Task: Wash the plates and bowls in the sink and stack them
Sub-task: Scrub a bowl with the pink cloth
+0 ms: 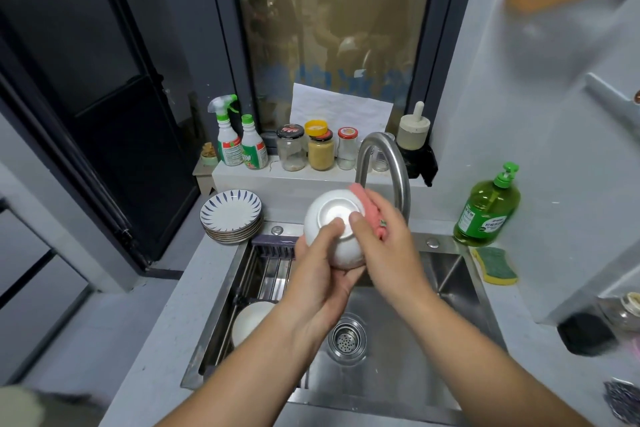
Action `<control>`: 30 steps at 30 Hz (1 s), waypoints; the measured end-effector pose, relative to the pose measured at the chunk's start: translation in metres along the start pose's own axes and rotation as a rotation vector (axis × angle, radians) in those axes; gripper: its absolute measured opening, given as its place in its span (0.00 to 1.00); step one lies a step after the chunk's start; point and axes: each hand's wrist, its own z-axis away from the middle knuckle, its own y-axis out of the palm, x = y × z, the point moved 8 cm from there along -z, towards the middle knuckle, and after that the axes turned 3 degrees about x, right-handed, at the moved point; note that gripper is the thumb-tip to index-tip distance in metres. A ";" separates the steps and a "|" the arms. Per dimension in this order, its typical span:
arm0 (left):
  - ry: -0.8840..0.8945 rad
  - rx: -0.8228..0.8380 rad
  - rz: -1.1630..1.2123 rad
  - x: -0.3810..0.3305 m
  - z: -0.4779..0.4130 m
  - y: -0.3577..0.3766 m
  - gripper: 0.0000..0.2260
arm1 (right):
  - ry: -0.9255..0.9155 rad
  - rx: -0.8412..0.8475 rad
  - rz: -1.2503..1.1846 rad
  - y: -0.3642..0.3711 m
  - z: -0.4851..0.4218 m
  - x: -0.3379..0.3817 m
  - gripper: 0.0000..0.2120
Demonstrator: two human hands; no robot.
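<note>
The left hand (pixel 320 274) grips the upturned bowl (pixel 334 227) from below; the right hand (pixel 388 246) presses a pink cloth (pixel 367 206) against its side.

A dark-framed window (pixel 332 28) with dim reflections stands behind the grey desk's (pixel 166 322) far edge. A black door (pixel 104 97) is left, a pale wall (pixel 536 97) right.

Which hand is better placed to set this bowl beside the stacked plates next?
Left, probably: the left hand holds the white bowl, and the plate stack sits on its side; the right hand holds the pink cloth.
</note>
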 end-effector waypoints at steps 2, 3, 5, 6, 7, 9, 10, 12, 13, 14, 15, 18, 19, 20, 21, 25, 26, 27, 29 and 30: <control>0.041 -0.020 -0.082 -0.001 0.004 -0.003 0.21 | 0.019 0.042 -0.019 -0.001 -0.007 0.007 0.20; 0.041 -0.023 -0.130 -0.001 0.006 -0.004 0.21 | 0.020 0.058 0.005 -0.004 -0.009 0.011 0.20; 0.021 -0.027 -0.251 -0.004 0.010 -0.008 0.22 | 0.044 0.112 0.068 -0.010 -0.012 0.013 0.20; 0.014 -0.035 -0.323 -0.009 0.010 -0.012 0.25 | 0.053 0.172 0.112 -0.012 -0.015 0.014 0.19; 0.011 -0.043 -0.395 -0.016 0.009 -0.016 0.29 | 0.058 0.256 0.148 -0.011 -0.016 0.016 0.19; -0.031 -0.007 -0.563 -0.030 0.006 -0.017 0.35 | 0.080 0.420 0.209 -0.011 -0.019 0.018 0.16; -0.069 0.036 -0.656 -0.035 0.003 -0.014 0.34 | 0.095 0.484 0.244 -0.012 -0.021 0.021 0.16; -0.142 0.114 -0.790 -0.039 0.002 -0.008 0.30 | 0.107 0.581 0.341 -0.016 -0.026 0.024 0.16; -0.169 0.132 -0.815 -0.039 0.003 -0.006 0.28 | 0.114 0.601 0.375 -0.017 -0.028 0.024 0.16; -0.186 0.136 -0.815 -0.039 0.003 -0.005 0.27 | 0.127 0.608 0.371 -0.017 -0.028 0.023 0.17; -0.198 0.126 -0.791 -0.038 0.003 -0.006 0.26 | 0.139 0.594 0.321 -0.015 -0.026 0.021 0.16; -0.220 0.058 -0.595 -0.027 0.005 -0.010 0.15 | 0.068 0.382 0.239 -0.013 -0.011 0.005 0.14; -0.226 0.031 -0.487 -0.022 0.005 -0.012 0.10 | 0.012 0.298 0.314 -0.012 -0.002 0.003 0.16; -0.223 0.011 -0.374 -0.017 0.004 -0.015 0.09 | -0.037 0.254 0.399 -0.006 0.009 0.001 0.20; -0.213 -0.010 -0.269 -0.013 0.005 -0.019 0.09 | -0.079 0.251 0.482 0.004 0.020 -0.001 0.25; -0.155 -0.050 -0.037 0.001 0.007 -0.030 0.13 | -0.273 0.243 0.642 0.028 0.033 -0.011 0.27; -0.150 -0.065 -0.023 0.005 0.008 -0.035 0.14 | -0.292 0.223 0.616 0.024 0.026 -0.014 0.24; -0.148 -0.087 -0.012 0.008 0.009 -0.041 0.16 | -0.263 0.198 0.548 0.019 0.016 -0.021 0.23; -0.133 -0.124 -0.004 0.007 0.007 -0.055 0.20 | -0.157 0.173 0.386 0.018 0.003 -0.039 0.23; -0.121 -0.133 0.009 0.003 0.006 -0.060 0.18 | -0.141 0.176 0.367 0.024 0.008 -0.045 0.23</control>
